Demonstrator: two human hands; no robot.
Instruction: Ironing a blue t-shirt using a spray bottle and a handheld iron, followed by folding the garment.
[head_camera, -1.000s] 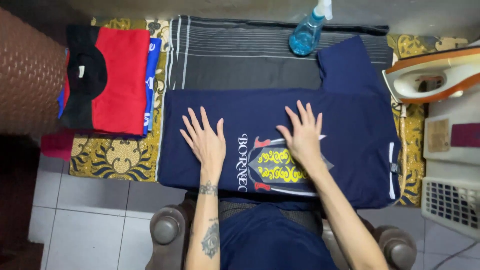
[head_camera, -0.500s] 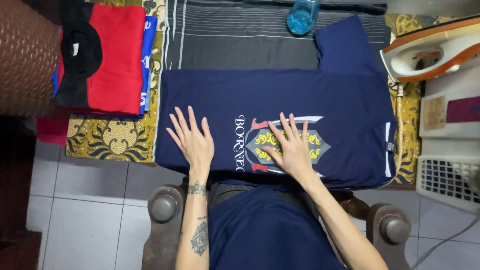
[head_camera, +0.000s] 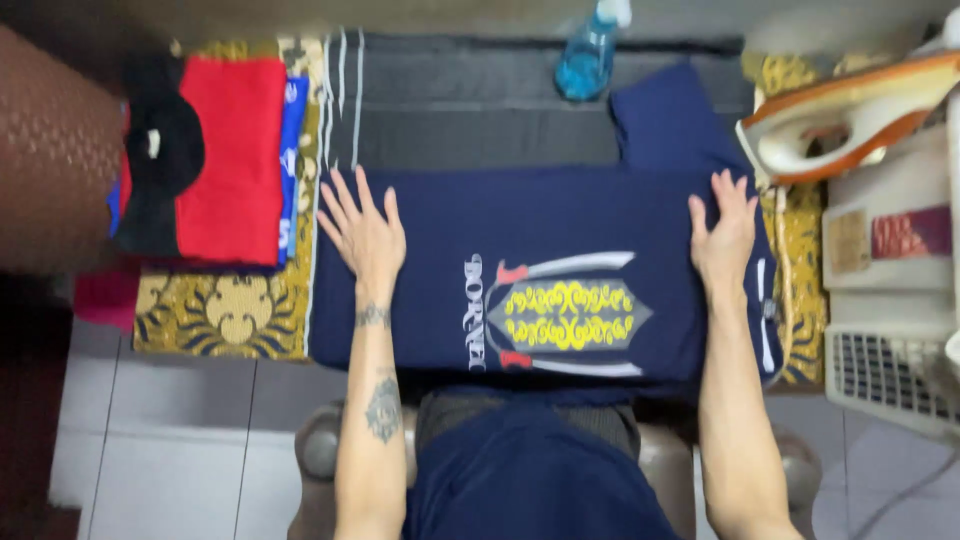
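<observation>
My lap is at the bottom, in dark blue cloth, and just past my knees lies the dark blue shirt (head_camera: 560, 270). It is spread flat on a patterned yellow mat (head_camera: 215, 315) and a grey striped cloth (head_camera: 470, 110). The shirt has a picture on it — a grey shield shape with yellow marks in the middle and white and red parts around it.

My left hand (head_camera: 362, 235) lies flat on the left end of the shirt. The fingers are spread wide and it grips nothing. My right hand (head_camera: 725, 235) lies flat on the right end of the shirt, near the folded edge. Its fingers are stretched out too, and it holds nothing. The two hands are well apart, with the picture on the shirt between them.

To the left of the shirt sits a pile of folded clothes (head_camera: 235, 160) — red on top, with a blue edge showing, and something black lying over it. To the right of the shirt rests a white and orange iron (head_camera: 850, 115). Past the far edge of the shirt stands a blue spray bottle (head_camera: 588, 55) on the striped cloth. One sleeve of the shirt sticks out toward the bottle.
</observation>
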